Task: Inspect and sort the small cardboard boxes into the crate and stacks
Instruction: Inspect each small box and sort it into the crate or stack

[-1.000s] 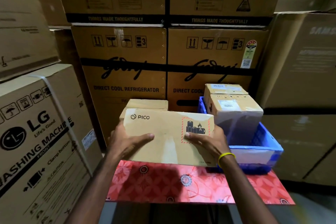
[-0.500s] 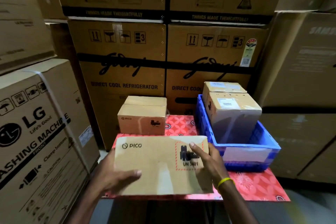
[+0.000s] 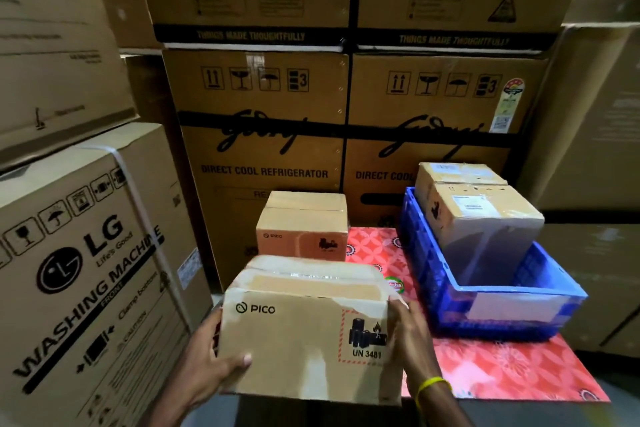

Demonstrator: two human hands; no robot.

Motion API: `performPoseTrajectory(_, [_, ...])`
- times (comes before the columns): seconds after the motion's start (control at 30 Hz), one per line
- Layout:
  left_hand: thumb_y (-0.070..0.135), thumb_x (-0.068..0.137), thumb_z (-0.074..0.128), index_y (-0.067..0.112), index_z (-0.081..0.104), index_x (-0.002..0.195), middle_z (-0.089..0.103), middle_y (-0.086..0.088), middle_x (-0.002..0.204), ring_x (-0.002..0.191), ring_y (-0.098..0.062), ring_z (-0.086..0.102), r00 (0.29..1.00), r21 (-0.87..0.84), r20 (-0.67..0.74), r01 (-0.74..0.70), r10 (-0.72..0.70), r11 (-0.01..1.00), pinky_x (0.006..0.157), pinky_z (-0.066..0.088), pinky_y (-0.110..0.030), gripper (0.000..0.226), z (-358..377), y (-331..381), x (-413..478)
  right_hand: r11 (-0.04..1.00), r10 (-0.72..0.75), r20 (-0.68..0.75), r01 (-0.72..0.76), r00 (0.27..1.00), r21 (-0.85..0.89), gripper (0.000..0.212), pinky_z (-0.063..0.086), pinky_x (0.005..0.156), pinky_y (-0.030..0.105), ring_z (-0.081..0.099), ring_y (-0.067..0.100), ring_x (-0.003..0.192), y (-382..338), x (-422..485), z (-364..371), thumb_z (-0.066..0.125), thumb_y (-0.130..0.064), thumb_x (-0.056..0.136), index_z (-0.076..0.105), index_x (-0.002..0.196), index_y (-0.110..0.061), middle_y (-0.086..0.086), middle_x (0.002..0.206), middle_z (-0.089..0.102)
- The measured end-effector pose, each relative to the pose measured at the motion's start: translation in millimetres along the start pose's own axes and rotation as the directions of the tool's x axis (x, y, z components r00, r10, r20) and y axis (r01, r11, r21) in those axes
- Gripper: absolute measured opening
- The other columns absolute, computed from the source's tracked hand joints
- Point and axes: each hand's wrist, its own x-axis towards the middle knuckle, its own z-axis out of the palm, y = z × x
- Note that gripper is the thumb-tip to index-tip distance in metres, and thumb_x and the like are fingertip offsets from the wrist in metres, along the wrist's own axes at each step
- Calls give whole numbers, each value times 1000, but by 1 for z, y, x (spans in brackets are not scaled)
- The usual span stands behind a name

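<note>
Holding PICO box (image 3: 304,333) at near edge of table (image 3: 502,367)

PICO box is gripped between both hands above the red-cloth table's near edge, taped top up, battery label facing the camera. Left hand (image 3: 204,360) clasps the left end, thumb curled over the front. Right hand (image 3: 408,340) wraps the right end. Second small box (image 3: 301,229) sits behind. Blue crate (image 3: 512,305) at right holds two taped boxes (image 3: 485,218). Appliance cartons (image 3: 263,135) all around.

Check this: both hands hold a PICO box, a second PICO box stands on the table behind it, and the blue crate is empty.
Not empty: the head view shows the blue crate holding two cardboard boxes. The left hand and right hand do hold a PICO box, the second PICO box on the table behind it.
</note>
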Motion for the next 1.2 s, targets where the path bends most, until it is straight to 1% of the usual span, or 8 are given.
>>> performPoseTrajectory(0.07, [-4, 61, 95, 21, 51, 146, 68, 10, 116, 111, -21, 66, 998, 52, -43, -46, 48, 998, 100, 55, -53, 99, -7, 11, 18, 997, -75, 37, 74, 996, 23, 19, 56, 97, 50, 71, 22, 107, -15, 8, 11, 59, -42, 99, 71, 110, -31, 0, 114, 76])
performPoseTrajectory(0.2, [-4, 66, 94, 33, 49, 142, 63, 24, 108, 107, -22, 65, 982, 159, -137, -109, 131, 981, 99, 56, -52, 96, -16, 37, 64, 985, -170, 93, 168, 981, 24, 24, 57, 96, 45, 71, 16, 110, -45, 38, 35, 54, -30, 105, 74, 117, -33, -9, 115, 79])
performPoseTrajectory(0.3, [16, 67, 97, 43, 52, 141, 73, 11, 116, 110, -23, 70, 959, 249, -197, -155, 206, 956, 94, 61, -52, 91, -21, 42, 119, 979, -202, 120, 203, 972, 2, 27, 58, 94, 42, 73, 15, 109, -67, 75, 55, 52, -26, 107, 73, 119, -37, -9, 117, 79])
performPoseTrajectory(0.4, [13, 70, 96, 29, 55, 143, 75, 0, 119, 106, -21, 71, 943, 286, -255, -137, 213, 949, 92, 61, -46, 85, -14, 45, 176, 970, -241, 160, 244, 957, 2, 35, 59, 97, 44, 72, 14, 110, -83, 120, 77, 52, -24, 106, 68, 127, -48, -12, 118, 77])
performPoseTrajectory(0.6, [6, 73, 93, 13, 65, 129, 74, 2, 108, 100, -19, 71, 935, 262, -307, -96, 178, 960, 89, 57, -34, 62, 13, 55, 277, 967, -256, 204, 254, 945, 34, 46, 59, 99, 48, 73, 17, 108, -97, 233, 113, 52, -18, 106, 73, 104, -58, -7, 118, 77])
performPoseTrajectory(0.9, [-7, 79, 84, 4, 62, 136, 75, -17, 120, 109, -32, 71, 931, 161, -357, -25, 81, 987, 96, 57, -45, 62, 45, 40, 373, 973, -230, 238, 227, 944, 40, 37, 51, 111, 53, 65, 21, 128, -75, 345, 144, 58, -35, 98, 62, 128, -58, -5, 137, 70])
performPoseTrajectory(1.0, [-6, 80, 83, 3, 60, 139, 74, -20, 122, 111, -36, 71, 928, 162, -367, -12, 71, 987, 96, 58, -52, 64, 48, 32, 387, 975, -220, 253, 219, 942, 32, 54, 46, 118, 53, 58, 19, 138, -62, 362, 150, 63, -57, 88, 53, 141, -55, -8, 148, 63])
performPoseTrajectory(1.2, [6, 73, 93, 3, 68, 124, 76, -16, 119, 106, -34, 72, 956, 228, -288, 119, -50, 966, 93, 59, -53, 57, 33, 17, 407, 958, -142, 332, 214, 932, -191, 87, 56, 103, 36, 67, 9, 125, -35, 373, 140, 94, -50, 67, 59, 145, -34, -13, 132, 73])
